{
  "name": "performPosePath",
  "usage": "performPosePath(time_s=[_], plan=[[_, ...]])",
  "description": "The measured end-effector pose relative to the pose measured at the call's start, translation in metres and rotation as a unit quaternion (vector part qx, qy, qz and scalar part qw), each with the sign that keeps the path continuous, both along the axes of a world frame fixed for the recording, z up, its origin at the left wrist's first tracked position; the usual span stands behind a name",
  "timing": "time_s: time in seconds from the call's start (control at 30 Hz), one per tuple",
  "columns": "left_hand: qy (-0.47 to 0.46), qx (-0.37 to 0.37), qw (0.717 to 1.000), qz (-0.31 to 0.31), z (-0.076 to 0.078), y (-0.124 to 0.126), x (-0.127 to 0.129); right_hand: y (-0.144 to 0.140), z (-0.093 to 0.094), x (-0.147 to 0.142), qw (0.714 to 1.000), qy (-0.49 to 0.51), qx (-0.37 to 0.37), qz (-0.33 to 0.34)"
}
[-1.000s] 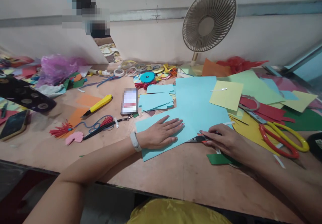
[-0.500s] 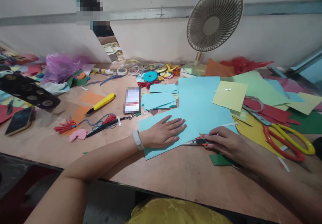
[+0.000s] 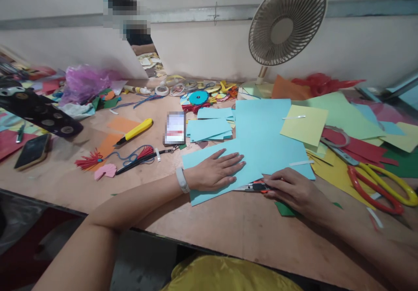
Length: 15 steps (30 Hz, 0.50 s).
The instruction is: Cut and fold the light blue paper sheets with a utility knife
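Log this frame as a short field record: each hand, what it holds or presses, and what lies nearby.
left hand: flat, palm down on blue sheet
right hand: grip closed on cutter at the sheet's near edge
surface: wooden table
right of hands: scissors on coloured paper
left of hands: phone, yellow knife
back: fan

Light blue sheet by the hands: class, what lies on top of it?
The left hand lies flat on the light blue sheet. A yellow-green sheet overlaps its far corner. The table under it is hidden.
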<state>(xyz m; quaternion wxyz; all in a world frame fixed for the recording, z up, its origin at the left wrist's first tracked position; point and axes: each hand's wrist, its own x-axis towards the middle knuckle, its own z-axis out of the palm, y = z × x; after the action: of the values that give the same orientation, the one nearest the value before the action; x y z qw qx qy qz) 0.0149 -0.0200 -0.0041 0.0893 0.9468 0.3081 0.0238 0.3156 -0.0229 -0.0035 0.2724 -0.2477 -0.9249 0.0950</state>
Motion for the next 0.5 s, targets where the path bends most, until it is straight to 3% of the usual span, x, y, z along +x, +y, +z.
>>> performPosePath(time_s=[0.5], plan=[[0.003, 0.010, 1.000, -0.001, -0.001, 0.000, 0.001, -0.008, 0.000, -0.014, 1.000, 0.004, 0.018, 0.007]])
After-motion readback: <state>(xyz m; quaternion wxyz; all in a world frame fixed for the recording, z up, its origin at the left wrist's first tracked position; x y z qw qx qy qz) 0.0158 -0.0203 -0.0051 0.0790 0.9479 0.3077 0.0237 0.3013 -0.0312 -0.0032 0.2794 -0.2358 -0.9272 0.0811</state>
